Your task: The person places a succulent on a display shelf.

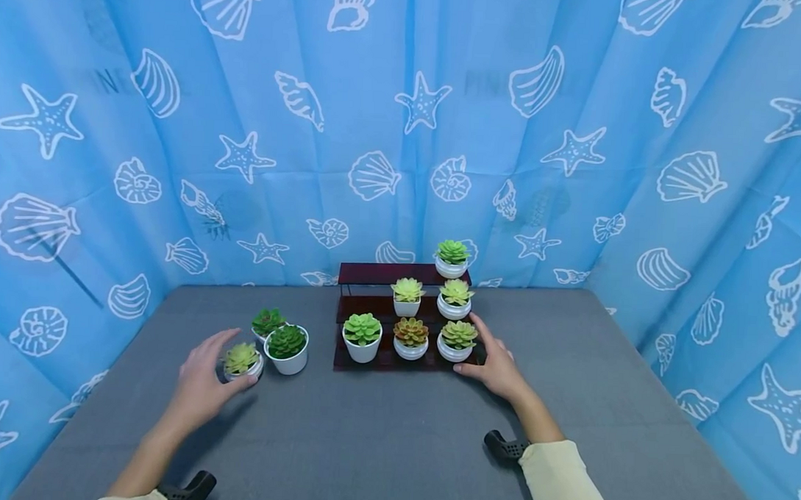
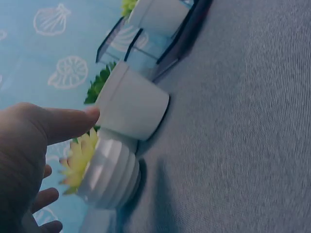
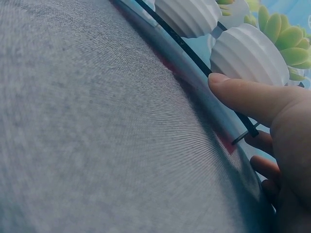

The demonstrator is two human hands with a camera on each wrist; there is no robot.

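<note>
My left hand [image 1: 200,372] is spread around a small ribbed white pot with a yellow-green succulent [image 1: 241,358], which stands on the table. A gap shows between the thumb and this ribbed pot [image 2: 111,174] in the left wrist view. Close by stand a smooth white pot with a dark green succulent [image 1: 287,353] and another green succulent [image 1: 267,322] partly behind it. At the front right corner of a dark red three-step stand [image 1: 386,361], my right hand [image 1: 499,367] lies beside a ribbed pot with a yellow-green succulent [image 1: 457,344]. Its thumb [image 3: 243,94] overlaps the stand's edge in the right wrist view; contact is unclear.
Several other potted succulents stand on the steps, among them a reddish one [image 1: 411,336] and one on the top step [image 1: 452,258]. A blue shell-print curtain [image 1: 324,166] hangs behind the grey table [image 1: 367,447]. Black wrist devices [image 1: 502,446] sit below both hands.
</note>
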